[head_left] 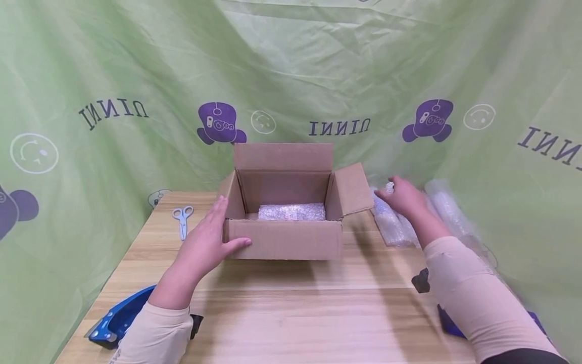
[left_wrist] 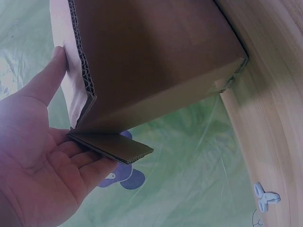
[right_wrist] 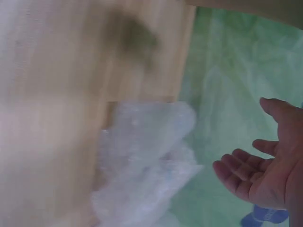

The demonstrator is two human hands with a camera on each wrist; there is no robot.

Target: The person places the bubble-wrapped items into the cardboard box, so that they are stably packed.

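An open cardboard box (head_left: 284, 240) stands on the table with its flaps up and out. Inside lies a bubble-wrapped bundle (head_left: 292, 212). My left hand (head_left: 206, 240) is at the box's near left corner, thumb against the front flap (left_wrist: 71, 71) and fingers along the outside of the left flap (left_wrist: 113, 144). Off to the right, my right hand (head_left: 406, 199) reaches over some bubble wrap (head_left: 393, 225). In the right wrist view its fingers are spread loosely apart from the crumpled bubble wrap (right_wrist: 147, 161), and nothing shows between them.
Light blue scissors (head_left: 183, 221) lie left of the box. A blue tape dispenser (head_left: 120, 316) sits at the near left, partly behind my left sleeve. Rolled bubble wrap (head_left: 450, 207) lies along the right edge, and a dark blue object (head_left: 449, 322) shows beside my right sleeve. Green curtain (head_left: 291, 65) surrounds the table.
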